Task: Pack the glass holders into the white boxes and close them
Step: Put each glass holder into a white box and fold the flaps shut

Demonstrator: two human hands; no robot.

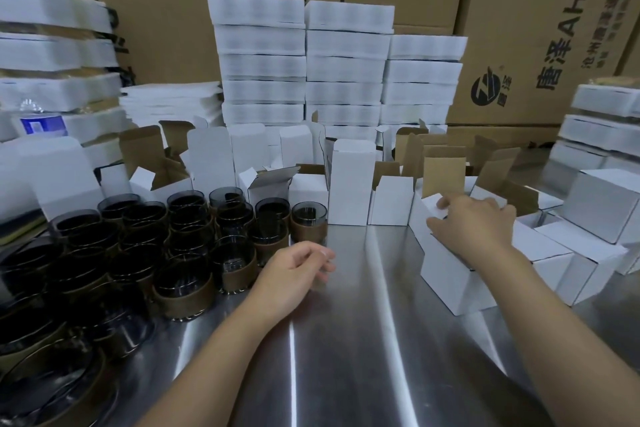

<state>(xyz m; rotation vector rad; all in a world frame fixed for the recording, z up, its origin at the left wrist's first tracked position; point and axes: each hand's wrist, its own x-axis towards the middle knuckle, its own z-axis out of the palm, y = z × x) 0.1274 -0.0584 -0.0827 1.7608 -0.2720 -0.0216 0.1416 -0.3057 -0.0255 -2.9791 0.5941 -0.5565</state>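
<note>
On the steel table (346,340) our right hand (474,224) clasps a white cardboard box (446,276); left of it our slack, empty left hand (294,267) hovers by dark brown-sleeved glass holders (309,222), probably fragile: grip the sleeve.

The one view sits on the person's head, looking forward and down across the shiny steel table top (346,340). It is so near that both bare forearms run from the bottom edge up to the left hand (294,270) and the right hand (478,225), which grips a white cardboard box (446,274). Its wide lens bows the edges and faces stacks of white flat packs (263,66) and tall brown printed cartons (540,28) beyond.
</note>
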